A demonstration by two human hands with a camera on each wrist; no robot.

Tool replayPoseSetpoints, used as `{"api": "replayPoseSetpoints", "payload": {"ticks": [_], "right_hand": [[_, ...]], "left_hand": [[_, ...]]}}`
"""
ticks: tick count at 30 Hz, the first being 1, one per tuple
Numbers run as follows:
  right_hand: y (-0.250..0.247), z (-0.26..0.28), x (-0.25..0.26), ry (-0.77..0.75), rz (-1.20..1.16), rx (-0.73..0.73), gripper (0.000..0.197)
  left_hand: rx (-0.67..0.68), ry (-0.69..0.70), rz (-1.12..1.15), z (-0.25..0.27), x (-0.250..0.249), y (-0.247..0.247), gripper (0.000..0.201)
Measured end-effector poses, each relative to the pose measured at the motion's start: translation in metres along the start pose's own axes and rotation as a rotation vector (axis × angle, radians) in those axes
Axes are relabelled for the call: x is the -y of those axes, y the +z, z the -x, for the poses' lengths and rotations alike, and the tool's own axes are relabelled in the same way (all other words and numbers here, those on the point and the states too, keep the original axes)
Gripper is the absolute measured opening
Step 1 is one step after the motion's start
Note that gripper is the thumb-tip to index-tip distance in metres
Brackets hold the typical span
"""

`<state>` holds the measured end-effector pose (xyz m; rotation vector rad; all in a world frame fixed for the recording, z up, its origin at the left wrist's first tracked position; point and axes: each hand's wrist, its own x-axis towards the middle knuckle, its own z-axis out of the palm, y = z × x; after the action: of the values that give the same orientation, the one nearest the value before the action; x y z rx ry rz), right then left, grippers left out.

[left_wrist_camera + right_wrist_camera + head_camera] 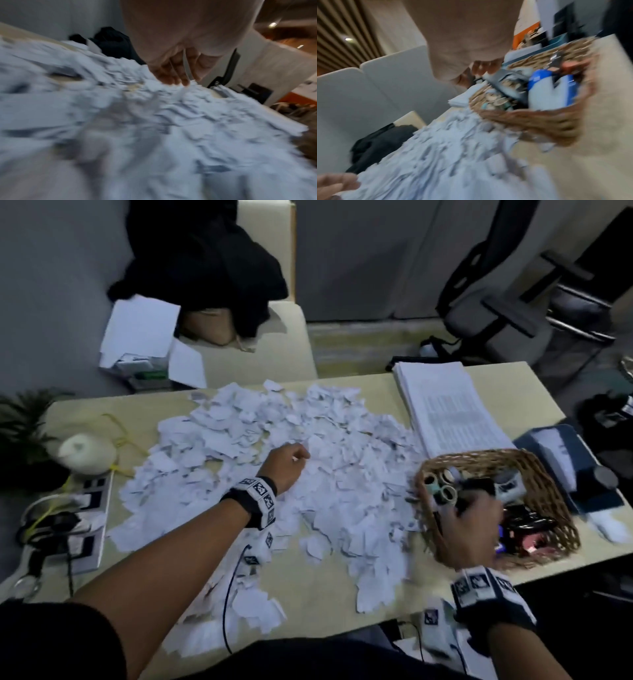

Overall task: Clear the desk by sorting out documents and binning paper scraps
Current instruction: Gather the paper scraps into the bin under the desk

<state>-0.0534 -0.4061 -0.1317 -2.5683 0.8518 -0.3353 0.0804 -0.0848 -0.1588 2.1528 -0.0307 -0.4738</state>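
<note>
A wide heap of torn white paper scraps covers the middle of the beige desk. My left hand reaches down into the heap's middle, fingers curled, and thumb and fingertips seem to pinch a small scrap. A tall stack of printed documents lies at the back right. My right hand is inside the wicker basket at the right, fingers curled round a black object. The wrist views are blurred.
The basket also holds tape rolls and small stationery. A blue box sits right of it. At the left are a white round lamp, a power strip, cables and a plant. Behind the desk stands a chair with loose sheets and black clothing.
</note>
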Motion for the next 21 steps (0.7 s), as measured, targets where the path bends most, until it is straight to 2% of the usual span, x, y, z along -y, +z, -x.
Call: {"api": "replayPoseSetpoints", "payload": {"ticks": [2,4,7,10,13,18,21], "right_hand": [[0.028,-0.006,0.044,-0.202,-0.026,0.211,0.022],[0.055,-0.006,0.083,-0.304,-0.015,0.433,0.023],[0.089,-0.005,0.124,-0.403,0.096,0.66,0.036],[0.11,-0.011,0.144,-0.484,0.185,0.744,0.056],[0.129,-0.018,0.157,-0.635,0.235,0.766,0.083],[0.163,-0.031,0.177,-0.77,0.306,0.893,0.124],[0.182,-0.031,0.182,-0.902,0.395,0.95,0.124]], "left_hand": [[-0.095,0.027,-0.157,0.003,0.024,-0.018,0.011],[-0.152,0.068,-0.332,0.007,0.041,-0.029,0.015],[-0.131,0.021,-0.466,0.013,0.054,-0.033,0.039],[-0.009,-0.094,-0.486,0.019,0.06,-0.025,0.072],[0.071,-0.174,-0.48,0.026,0.064,-0.007,0.094],[-0.005,-0.123,-0.544,0.027,0.068,0.017,0.101],[-0.065,-0.096,-0.569,0.019,0.073,0.021,0.097]]}}
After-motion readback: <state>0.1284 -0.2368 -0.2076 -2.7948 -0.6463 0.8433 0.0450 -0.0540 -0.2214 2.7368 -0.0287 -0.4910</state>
